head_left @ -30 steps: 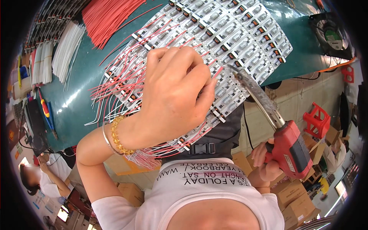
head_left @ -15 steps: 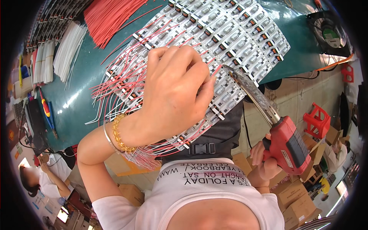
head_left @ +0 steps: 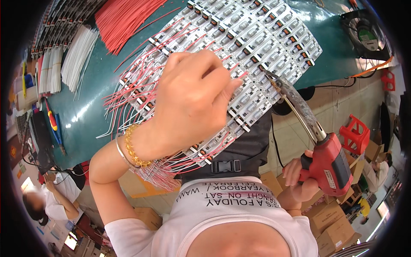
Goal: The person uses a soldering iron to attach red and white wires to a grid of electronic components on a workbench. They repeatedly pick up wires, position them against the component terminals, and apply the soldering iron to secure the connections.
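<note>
My left hand (head_left: 192,98) is closed in a pinch over a panel of small circuit boards (head_left: 257,43). A short red wire (head_left: 244,74) pokes out by its thumb; the grip itself is mostly hidden under the hand. My right hand (head_left: 299,175) is wrapped round the handle of a red and black soldering gun (head_left: 329,165). The gun's dark, crusted tip points up-left, just above the panel, a little right of the red wire's end. Many red and white wires (head_left: 128,92) fan out from the panel's left side, and more hang below my left wrist.
Bundles of red wire (head_left: 124,21) and white wire (head_left: 79,58) lie on the green table (head_left: 92,128). Pliers (head_left: 55,126) lie at the left, a fan (head_left: 364,34) stands far right. Red stool (head_left: 355,132) and cardboard boxes (head_left: 329,222) are on the floor. Other people sit at both sides.
My right hand has drawn the soldering gun slightly right and down, its tip moving away from the red wire's end. My left hand has shifted slightly left.
</note>
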### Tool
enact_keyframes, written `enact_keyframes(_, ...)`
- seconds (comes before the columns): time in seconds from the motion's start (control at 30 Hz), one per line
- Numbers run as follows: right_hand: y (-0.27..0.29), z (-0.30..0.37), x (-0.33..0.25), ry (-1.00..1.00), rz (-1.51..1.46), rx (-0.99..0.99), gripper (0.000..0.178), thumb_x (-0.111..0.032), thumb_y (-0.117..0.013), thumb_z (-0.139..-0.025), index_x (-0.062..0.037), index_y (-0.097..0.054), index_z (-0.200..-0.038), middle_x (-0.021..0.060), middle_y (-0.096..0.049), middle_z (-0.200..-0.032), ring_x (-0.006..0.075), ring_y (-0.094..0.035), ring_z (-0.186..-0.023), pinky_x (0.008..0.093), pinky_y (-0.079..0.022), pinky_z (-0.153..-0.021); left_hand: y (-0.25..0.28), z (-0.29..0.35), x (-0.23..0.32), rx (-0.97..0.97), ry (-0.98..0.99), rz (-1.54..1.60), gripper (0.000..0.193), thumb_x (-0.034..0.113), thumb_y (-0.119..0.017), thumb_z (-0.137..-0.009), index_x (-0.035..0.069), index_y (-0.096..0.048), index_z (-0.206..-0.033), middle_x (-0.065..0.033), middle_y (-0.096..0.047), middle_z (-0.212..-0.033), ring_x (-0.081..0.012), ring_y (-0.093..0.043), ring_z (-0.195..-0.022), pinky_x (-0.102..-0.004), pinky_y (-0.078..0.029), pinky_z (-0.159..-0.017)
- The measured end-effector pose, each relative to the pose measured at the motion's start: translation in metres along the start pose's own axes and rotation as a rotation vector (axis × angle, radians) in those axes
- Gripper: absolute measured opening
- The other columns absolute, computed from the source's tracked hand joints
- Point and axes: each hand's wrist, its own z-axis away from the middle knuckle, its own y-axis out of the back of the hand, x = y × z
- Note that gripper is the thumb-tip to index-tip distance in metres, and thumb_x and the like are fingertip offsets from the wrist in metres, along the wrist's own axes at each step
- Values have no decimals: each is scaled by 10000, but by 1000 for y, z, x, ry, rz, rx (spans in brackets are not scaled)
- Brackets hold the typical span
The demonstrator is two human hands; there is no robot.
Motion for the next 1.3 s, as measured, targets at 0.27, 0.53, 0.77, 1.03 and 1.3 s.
enact_keyframes(0.27,7,4,2,19,-14,-11,805,-630,-530,-814,58,-403,-1213,-33,-419,-464,86,-399,-377,220,-354,-408,-2,-2,10,13,-29,29,145,6,-722,-672,61,-591,-703,-43,-603,-777,-208,-546,-726,-338,-372,-742)
enact_keyframes(0.53,3,8,5,-31,-12,16,731,-618,-555,-801,31,-442,-1116,-13,-436,-472,110,-415,-388,243,-363,-419,-11,2,8,11,-64,-48,163,-3,-709,-684,64,-568,-730,-39,-599,-790,-215,-544,-746,-349,-368,-756)
enact_keyframes(0.77,0,5,1,-22,57,-15,725,-602,-567,-804,40,-458,-1123,-3,-439,-480,108,-406,-388,244,-358,-416,-13,2,9,28,-76,-74,171,-2,-711,-682,63,-559,-727,-40,-590,-789,-219,-537,-744,-348,-365,-754)
enact_keyframes(1.03,5,4,4,10,21,-55,764,-584,-576,-812,72,-436,-1178,-7,-436,-475,108,-407,-381,244,-362,-415,-13,2,9,36,-82,-78,172,1,-712,-677,61,-560,-729,-44,-585,-788,-219,-536,-747,-343,-361,-750)
enact_keyframes(1.3,2,8,1,6,70,-37,750,-565,-582,-818,76,-438,-1179,-5,-445,-477,109,-422,-382,245,-364,-407,-13,3,8,38,-89,-97,177,2,-715,-670,62,-559,-726,-41,-586,-780,-216,-537,-744,-341,-362,-739)
